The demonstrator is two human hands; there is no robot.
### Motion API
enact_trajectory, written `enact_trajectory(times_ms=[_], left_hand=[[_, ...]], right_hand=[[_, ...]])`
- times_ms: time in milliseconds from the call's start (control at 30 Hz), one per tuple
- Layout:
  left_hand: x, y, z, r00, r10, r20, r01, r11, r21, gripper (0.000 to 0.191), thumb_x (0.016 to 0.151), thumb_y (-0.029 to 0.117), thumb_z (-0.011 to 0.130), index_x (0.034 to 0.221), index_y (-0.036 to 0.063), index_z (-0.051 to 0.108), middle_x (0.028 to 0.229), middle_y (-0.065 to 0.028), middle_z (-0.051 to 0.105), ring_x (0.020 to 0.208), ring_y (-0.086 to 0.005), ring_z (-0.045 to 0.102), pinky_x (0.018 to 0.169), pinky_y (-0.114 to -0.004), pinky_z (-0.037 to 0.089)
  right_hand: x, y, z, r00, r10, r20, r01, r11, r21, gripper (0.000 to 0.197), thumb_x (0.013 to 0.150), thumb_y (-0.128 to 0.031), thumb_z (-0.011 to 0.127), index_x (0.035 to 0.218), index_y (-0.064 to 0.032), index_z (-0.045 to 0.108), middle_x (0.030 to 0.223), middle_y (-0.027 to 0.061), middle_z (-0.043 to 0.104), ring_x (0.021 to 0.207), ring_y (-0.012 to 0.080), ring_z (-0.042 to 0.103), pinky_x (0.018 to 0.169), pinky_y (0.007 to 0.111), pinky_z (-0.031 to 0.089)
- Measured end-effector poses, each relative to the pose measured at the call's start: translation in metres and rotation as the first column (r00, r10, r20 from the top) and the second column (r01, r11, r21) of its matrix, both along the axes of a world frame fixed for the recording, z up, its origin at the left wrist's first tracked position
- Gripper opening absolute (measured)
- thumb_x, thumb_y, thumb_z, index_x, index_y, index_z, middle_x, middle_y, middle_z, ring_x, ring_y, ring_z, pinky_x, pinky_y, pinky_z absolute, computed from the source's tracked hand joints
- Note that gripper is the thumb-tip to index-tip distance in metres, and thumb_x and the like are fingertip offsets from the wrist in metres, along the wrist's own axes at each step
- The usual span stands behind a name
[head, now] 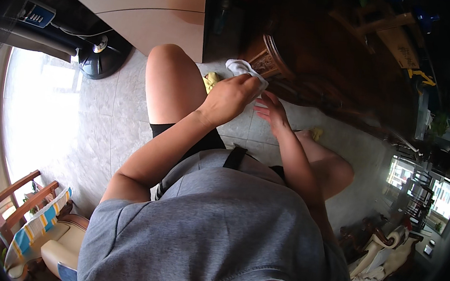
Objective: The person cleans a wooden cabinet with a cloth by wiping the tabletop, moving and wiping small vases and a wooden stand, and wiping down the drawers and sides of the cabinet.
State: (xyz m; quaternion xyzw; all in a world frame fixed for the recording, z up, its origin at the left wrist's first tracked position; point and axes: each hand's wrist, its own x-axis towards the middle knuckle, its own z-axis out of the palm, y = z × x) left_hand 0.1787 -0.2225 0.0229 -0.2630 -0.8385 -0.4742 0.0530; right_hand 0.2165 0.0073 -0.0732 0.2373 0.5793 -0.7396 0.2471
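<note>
A crumpled white cloth (238, 66) is pinched in the fingers of my left hand (227, 100), out in front of my body. Part of it hangs behind those fingers, so its full shape is hidden. Just to the right and slightly lower, my right hand (273, 112) has its fingers spread and holds nothing. Its fingertips come close to the cloth's lower end; whether they touch it I cannot tell. Beyond the hands stands a piece of dark wooden furniture with a carved panel (265, 63). One yellow slipper (211, 80) shows beside my left knee.
Grey floor tiles (127, 139) spread around my legs. A two-part beige cabinet (152, 11) stands ahead, with a round black stand base (104, 62) to its left. Behind me are a cushioned wooden armchair (63, 234) at left and another seat with piled fabric (374, 272) at right.
</note>
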Motion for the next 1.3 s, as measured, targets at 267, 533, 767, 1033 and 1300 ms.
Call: enact_trajectory(times_ms=[267, 533, 767, 1033, 1300], left_hand=[[-0.017, -0.020, 0.004, 0.927, -0.365, -0.083, 0.317, 0.882, -0.348, 0.030, 0.090, 0.016, 0.061, 0.118, 0.0172, 0.071, 0.104, -0.0062, 0.074, 0.088, -0.0291, 0.073, 0.075, -0.043, 0.059], [-0.026, -0.011, -0.005, 0.976, 0.072, 0.206, -0.145, 0.920, 0.363, 0.025, 0.099, 0.016, 0.069, 0.121, 0.0062, 0.069, 0.111, -0.0140, 0.073, 0.101, -0.0337, 0.071, 0.088, -0.039, 0.056], [-0.001, 0.012, -0.031, 0.460, -0.633, 0.622, -0.617, 0.276, 0.737, 0.071, 0.106, 0.065, 0.040, 0.147, 0.0082, 0.052, 0.141, -0.0127, 0.060, 0.128, -0.0299, 0.058, 0.112, -0.047, 0.046], [-0.051, 0.007, 0.002, 0.598, -0.409, 0.690, -0.617, 0.315, 0.721, 0.070, 0.106, 0.062, 0.040, 0.152, 0.0095, 0.049, 0.136, -0.0125, 0.062, 0.118, -0.0244, 0.063, 0.101, -0.039, 0.052], [-0.123, 0.100, -0.009, 0.985, 0.172, 0.013, -0.164, 0.955, -0.246, 0.074, 0.099, 0.029, 0.063, 0.163, 0.0118, 0.030, 0.170, -0.0214, 0.021, 0.154, -0.0456, 0.026, 0.124, -0.047, 0.032]], right_hand=[[-0.010, -0.015, 0.119, 0.395, 0.795, -0.461, -0.081, 0.529, 0.845, 0.071, 0.085, -0.018, 0.086, 0.148, -0.0112, 0.056, 0.144, 0.0137, 0.062, 0.127, 0.0200, 0.059, 0.102, 0.037, 0.051], [-0.012, -0.013, 0.111, 0.850, 0.246, -0.465, -0.100, 0.944, 0.316, 0.031, 0.101, -0.020, 0.070, 0.121, 0.0024, 0.072, 0.099, 0.0063, 0.077, 0.089, 0.0076, 0.066, 0.078, 0.026, 0.053], [-0.023, -0.087, 0.161, 0.495, 0.831, -0.254, -0.080, 0.335, 0.939, 0.038, 0.098, -0.027, 0.073, 0.129, -0.0044, 0.071, 0.118, 0.0138, 0.076, 0.103, 0.0246, 0.073, 0.088, 0.036, 0.057], [-0.111, 0.009, 0.177, 0.649, 0.433, -0.625, 0.289, 0.620, 0.729, 0.022, 0.105, -0.016, 0.061, 0.123, -0.0095, 0.073, 0.107, 0.0096, 0.079, 0.088, 0.0167, 0.075, 0.076, 0.027, 0.057], [-0.161, 0.084, 0.112, 0.611, 0.612, -0.502, 0.507, 0.184, 0.842, 0.025, 0.095, -0.005, 0.062, 0.118, -0.0120, 0.069, 0.117, 0.0108, 0.062, 0.108, 0.0338, 0.062, 0.092, 0.043, 0.053]])
